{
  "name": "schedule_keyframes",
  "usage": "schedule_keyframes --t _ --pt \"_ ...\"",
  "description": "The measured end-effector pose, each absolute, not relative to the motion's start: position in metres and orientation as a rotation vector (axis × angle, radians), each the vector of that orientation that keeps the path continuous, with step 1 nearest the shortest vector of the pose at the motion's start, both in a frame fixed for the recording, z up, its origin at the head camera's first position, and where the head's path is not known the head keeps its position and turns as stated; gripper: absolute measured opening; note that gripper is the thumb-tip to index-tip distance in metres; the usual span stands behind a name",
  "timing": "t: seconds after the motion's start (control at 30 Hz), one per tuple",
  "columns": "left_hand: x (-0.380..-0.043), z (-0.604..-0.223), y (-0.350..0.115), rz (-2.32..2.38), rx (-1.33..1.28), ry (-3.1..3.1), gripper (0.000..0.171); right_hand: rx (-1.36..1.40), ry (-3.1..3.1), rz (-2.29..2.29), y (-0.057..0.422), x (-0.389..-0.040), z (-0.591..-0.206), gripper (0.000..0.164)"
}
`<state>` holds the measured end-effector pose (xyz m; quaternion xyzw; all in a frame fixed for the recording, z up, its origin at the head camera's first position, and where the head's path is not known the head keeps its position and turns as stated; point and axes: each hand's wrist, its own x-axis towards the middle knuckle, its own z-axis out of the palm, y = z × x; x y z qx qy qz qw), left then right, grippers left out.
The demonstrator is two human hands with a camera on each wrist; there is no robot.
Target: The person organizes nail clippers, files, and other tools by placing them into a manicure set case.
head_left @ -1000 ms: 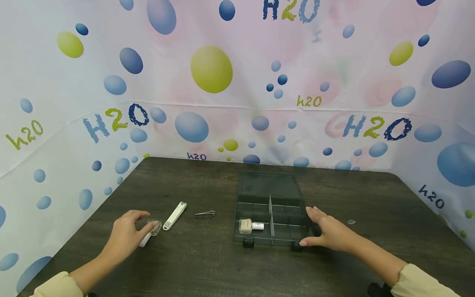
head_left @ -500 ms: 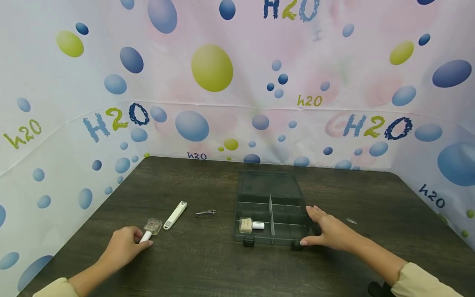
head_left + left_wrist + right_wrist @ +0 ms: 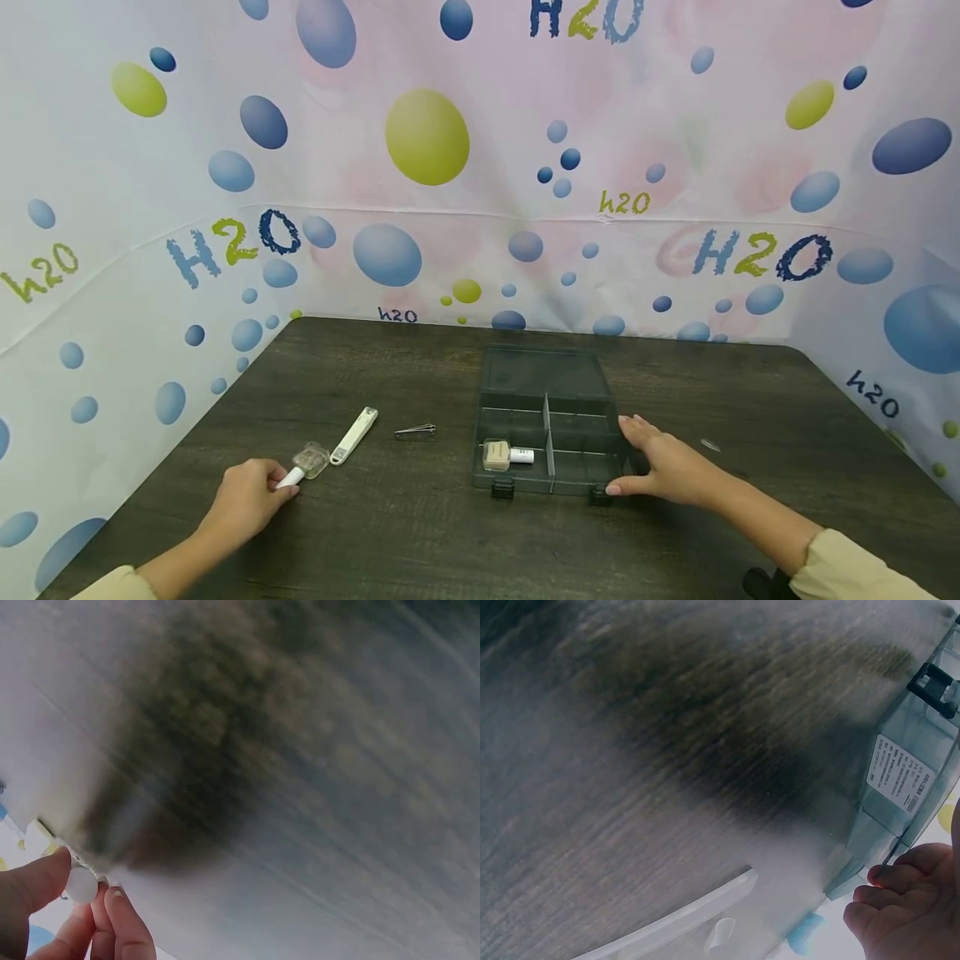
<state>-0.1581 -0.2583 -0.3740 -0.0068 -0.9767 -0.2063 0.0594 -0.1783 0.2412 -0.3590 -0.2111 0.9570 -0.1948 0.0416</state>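
Observation:
My left hand (image 3: 243,496) pinches the white cap (image 3: 291,477) of a clear nail polish bottle (image 3: 312,458) between thumb and fingertips. The bottle points away to the right, close over the tabletop. In the left wrist view, the round end of the cap (image 3: 82,886) shows between the fingers. At the right, my other hand (image 3: 663,467) holds the near right corner of a dark see-through compartment box (image 3: 585,465), thumb by the front latch, fingers along the side wall. A cream nail polish bottle (image 3: 497,456) with a white cap lies in its front left compartment.
A white nail clipper (image 3: 354,435) lies just right of the clear bottle. Further right is a small metal nail clipper (image 3: 415,431). The box's lid (image 3: 546,375) is folded back. A small clear piece (image 3: 709,446) lies beyond my right forearm.
My left hand has shifted from above the clear bottle to its cap, which it now pinches; the bottle has turned slightly. The right hand and box have stayed in place.

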Motion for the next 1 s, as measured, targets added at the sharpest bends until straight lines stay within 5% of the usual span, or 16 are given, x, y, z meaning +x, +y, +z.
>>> schedule_keyframes --t 1.0 --pt "-0.158 -0.359 -0.252 -0.657 -0.245 -2.658 0.013 -0.632 2.932 -0.612 0.242 -0.179 -0.359 0.105"
